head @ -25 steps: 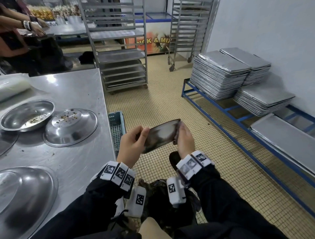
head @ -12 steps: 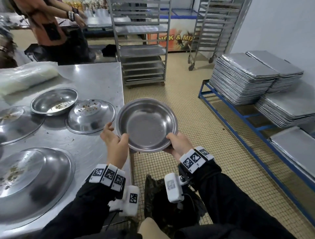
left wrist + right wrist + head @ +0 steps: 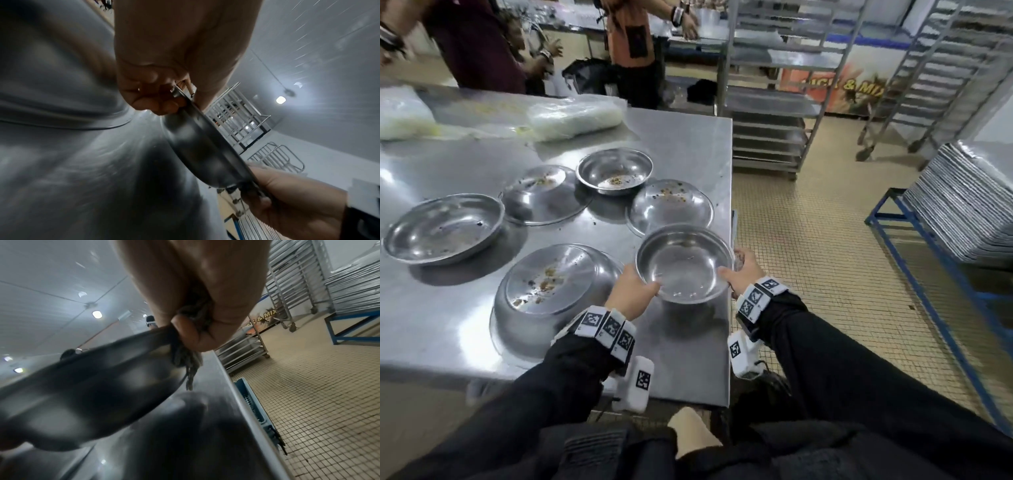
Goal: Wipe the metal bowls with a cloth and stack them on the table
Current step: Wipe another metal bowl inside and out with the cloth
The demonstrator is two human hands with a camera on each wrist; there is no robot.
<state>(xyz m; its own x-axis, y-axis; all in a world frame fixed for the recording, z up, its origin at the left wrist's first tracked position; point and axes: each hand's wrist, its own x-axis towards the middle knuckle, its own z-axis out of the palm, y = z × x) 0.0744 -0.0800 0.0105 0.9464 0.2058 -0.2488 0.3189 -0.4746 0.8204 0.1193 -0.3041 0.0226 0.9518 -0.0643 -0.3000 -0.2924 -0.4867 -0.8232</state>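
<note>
A clean metal bowl (image 3: 683,263) sits upright, low over the right front corner of the steel table (image 3: 688,144); whether it touches the table is unclear. My left hand (image 3: 633,287) grips its near left rim, thumb on top (image 3: 180,95). My right hand (image 3: 739,270) grips the right rim (image 3: 191,331) and also clutches a grey cloth (image 3: 189,366) against it. Soiled bowls lie behind: an upright one with crumbs (image 3: 614,173), two inverted ones (image 3: 671,205) (image 3: 541,192), a wide upright one (image 3: 443,228), and a large inverted one (image 3: 554,291) beside my left hand.
Plastic-wrapped packs (image 3: 571,120) lie along the table's far side, with people standing behind. Wheeled metal racks (image 3: 767,102) stand on the tiled floor to the right. A blue frame (image 3: 914,246) carries stacked trays (image 3: 962,212). A blue crate (image 3: 252,410) sits beside the table's edge.
The bowl went from held on edge over the floor, to facing me, to level and low over the table corner. Both hands kept hold. My view swung left.
</note>
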